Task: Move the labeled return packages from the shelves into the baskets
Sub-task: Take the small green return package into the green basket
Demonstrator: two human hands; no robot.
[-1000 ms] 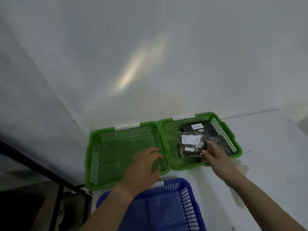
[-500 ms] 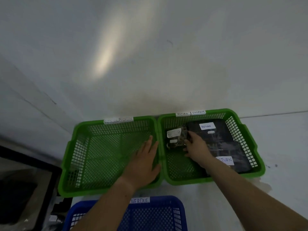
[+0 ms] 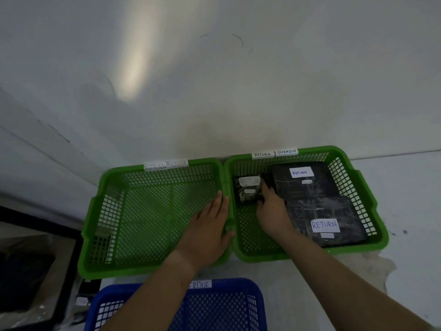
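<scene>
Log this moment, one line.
right hand: holds small package in right green basket | left hand: flat in left green basket | two black packages alongside

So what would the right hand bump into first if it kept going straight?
The small package labelled RETURN, at once: the right hand seems to be pinching its edge inside the right green basket.

You had left green basket and right green basket in perforated, faintly shiny plastic | blue basket likewise | black package wore glossy crinkled film | its label was matt paper
</scene>
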